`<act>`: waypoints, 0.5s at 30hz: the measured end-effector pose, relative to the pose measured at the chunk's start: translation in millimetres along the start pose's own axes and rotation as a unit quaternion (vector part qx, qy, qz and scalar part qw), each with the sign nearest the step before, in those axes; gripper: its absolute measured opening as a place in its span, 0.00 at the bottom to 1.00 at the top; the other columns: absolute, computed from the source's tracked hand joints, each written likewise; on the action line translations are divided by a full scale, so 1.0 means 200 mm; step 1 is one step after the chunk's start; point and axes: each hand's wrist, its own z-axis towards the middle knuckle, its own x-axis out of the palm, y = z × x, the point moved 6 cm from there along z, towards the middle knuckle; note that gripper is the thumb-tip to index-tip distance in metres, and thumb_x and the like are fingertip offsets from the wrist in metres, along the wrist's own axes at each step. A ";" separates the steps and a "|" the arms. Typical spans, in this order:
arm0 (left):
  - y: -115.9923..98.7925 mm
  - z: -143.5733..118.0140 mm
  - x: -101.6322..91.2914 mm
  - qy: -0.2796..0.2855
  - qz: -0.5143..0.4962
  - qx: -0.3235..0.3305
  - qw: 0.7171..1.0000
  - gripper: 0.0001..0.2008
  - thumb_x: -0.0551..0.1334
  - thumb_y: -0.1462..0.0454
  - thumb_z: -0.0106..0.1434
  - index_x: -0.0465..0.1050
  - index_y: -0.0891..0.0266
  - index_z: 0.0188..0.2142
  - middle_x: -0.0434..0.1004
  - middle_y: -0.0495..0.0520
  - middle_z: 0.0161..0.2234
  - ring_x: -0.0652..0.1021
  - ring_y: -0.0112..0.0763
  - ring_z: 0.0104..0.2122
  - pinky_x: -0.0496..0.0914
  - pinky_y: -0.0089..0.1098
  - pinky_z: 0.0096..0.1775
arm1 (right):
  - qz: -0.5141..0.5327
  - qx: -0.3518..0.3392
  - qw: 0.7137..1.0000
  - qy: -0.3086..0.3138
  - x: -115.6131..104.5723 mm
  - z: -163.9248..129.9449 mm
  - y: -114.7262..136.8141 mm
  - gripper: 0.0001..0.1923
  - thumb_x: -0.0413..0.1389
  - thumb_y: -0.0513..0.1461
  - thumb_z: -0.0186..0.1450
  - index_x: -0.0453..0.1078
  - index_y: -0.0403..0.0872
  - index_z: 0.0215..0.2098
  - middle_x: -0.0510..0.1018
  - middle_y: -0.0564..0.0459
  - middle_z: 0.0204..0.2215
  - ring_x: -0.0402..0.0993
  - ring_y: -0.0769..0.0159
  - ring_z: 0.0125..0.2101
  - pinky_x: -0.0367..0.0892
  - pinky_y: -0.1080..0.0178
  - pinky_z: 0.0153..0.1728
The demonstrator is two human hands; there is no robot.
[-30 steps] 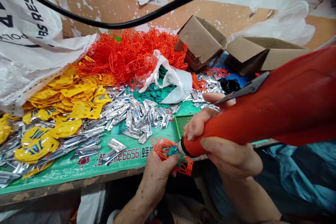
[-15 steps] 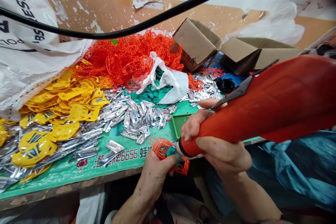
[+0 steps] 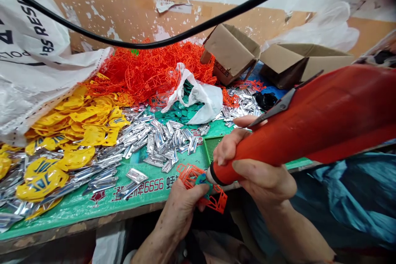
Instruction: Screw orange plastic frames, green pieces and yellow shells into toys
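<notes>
Your left hand (image 3: pixel 182 206) holds a small orange plastic lattice frame (image 3: pixel 201 187) at the near edge of the table (image 3: pixel 93 204), with a little teal plastic piece (image 3: pixel 201 179) seated in it under your thumb. Your right hand (image 3: pixel 247 161) is wrapped around the big red powered hand tool (image 3: pixel 309 123), whose black-ringed nose (image 3: pixel 213 176) presses right against that teal piece.

As far as one can judge, this frame is mid-joining: the teal piece is in place and the tool is on it, but whether the join is finished cannot be told. No completed units can be made out, while plenty of stock lies waiting: a tall heap of orange lattice frames (image 3: pixel 148 70) at the back, yellow plastic plates (image 3: pixel 77 119) to the left, shiny silver foil-wrapped pieces (image 3: pixel 154 140) across the green table cover, and more teal pieces (image 3: pixel 176 113) beside a crumpled white plastic bag (image 3: pixel 201 95).

Your left grip is clenched, pinching frame and teal piece together between thumb and fingers. Your right grip is closed firmly round the tool's barrel near its nose, with the metal trigger lever (image 3: pixel 278 107) lying over your fingers.
</notes>
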 end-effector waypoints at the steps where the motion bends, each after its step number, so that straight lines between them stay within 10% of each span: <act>1: 0.00 0.00 0.00 -0.001 -0.001 0.000 1.000 0.09 0.68 0.64 0.50 0.70 0.63 0.31 0.67 0.45 0.21 0.63 0.20 0.18 0.56 0.22 0.18 | -0.001 0.000 1.000 0.001 0.00 0.00 0.00 0.27 0.63 0.41 0.54 0.59 0.55 0.49 0.70 0.59 0.26 0.68 0.66 0.25 0.67 0.56 0.31; 15: -0.02 -0.02 0.01 0.029 0.011 -0.001 1.000 0.10 0.67 0.65 0.51 0.71 0.63 0.33 0.68 0.46 0.23 0.62 0.20 0.18 0.55 0.22 0.17 | -0.018 -0.002 1.000 -0.005 0.00 -0.01 -0.02 0.29 0.63 0.38 0.52 0.61 0.55 0.50 0.71 0.58 0.27 0.68 0.66 0.25 0.68 0.57 0.31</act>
